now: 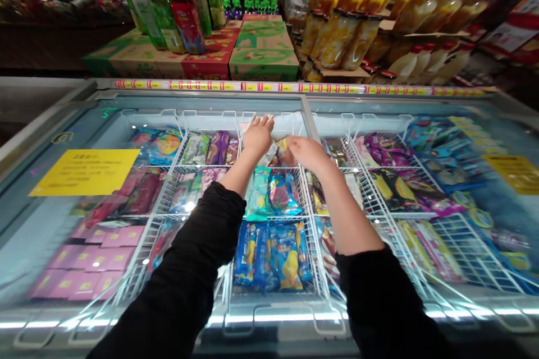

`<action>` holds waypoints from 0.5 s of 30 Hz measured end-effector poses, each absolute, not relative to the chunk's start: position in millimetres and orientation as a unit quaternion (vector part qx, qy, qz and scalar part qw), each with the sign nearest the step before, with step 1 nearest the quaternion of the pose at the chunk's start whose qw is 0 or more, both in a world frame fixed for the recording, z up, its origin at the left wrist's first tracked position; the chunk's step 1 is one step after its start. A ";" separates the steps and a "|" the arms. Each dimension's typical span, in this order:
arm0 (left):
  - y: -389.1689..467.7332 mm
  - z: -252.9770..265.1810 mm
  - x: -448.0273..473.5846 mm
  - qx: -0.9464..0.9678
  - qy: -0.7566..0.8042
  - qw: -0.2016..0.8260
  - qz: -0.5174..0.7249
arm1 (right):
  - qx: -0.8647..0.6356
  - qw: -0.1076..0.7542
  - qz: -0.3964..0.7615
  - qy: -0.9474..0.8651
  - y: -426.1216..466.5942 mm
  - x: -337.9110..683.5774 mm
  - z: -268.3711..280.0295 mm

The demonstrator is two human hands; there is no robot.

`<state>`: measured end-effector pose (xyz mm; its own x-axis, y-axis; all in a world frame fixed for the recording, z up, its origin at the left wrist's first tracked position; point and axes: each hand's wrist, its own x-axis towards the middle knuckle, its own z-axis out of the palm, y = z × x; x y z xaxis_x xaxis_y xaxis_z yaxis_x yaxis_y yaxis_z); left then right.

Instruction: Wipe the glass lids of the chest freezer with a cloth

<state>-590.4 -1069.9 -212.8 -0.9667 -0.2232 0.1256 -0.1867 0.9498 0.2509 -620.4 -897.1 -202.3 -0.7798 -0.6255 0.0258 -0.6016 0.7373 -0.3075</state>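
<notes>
My left hand (258, 136) reaches to the back middle compartment of a chest freezer, its fingers stretched out near a pale packet mostly hidden behind it. My right hand (306, 151) is beside it, fingers curled at a brown and yellow ice cream packet (285, 152) in the same compartment. In front of the hands lie a turquoise ice cream packet (258, 193) and a blue packet with a dark red picture (283, 193). Nearer still are several blue ice cream packets (286, 255). My forearms hide parts of the compartments on both sides.
White wire dividers (314, 224) split the freezer. Pink boxes (88, 258) fill the left; purple packets (383, 148) lie right. A yellow sign (86, 172) is on the left glass. Behind the price-tagged rim (269, 87) stand drink bottles (185, 11), cartons (263, 47) and fruit jars (341, 39).
</notes>
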 end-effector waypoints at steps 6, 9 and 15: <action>-1075.5 -219.3 -569.0 0.092 -0.987 0.095 -0.095 | -0.345 -0.028 -0.147 0.927 -918.8 -657.8 -214.2; -1074.4 -218.5 -555.5 0.097 -0.987 0.096 -0.088 | -0.342 -0.028 -0.145 0.928 -921.2 -660.0 -228.3; -1053.7 -216.6 -550.9 0.071 -0.991 0.090 -0.076 | -0.346 -0.039 -0.156 0.924 -920.0 -661.0 -235.2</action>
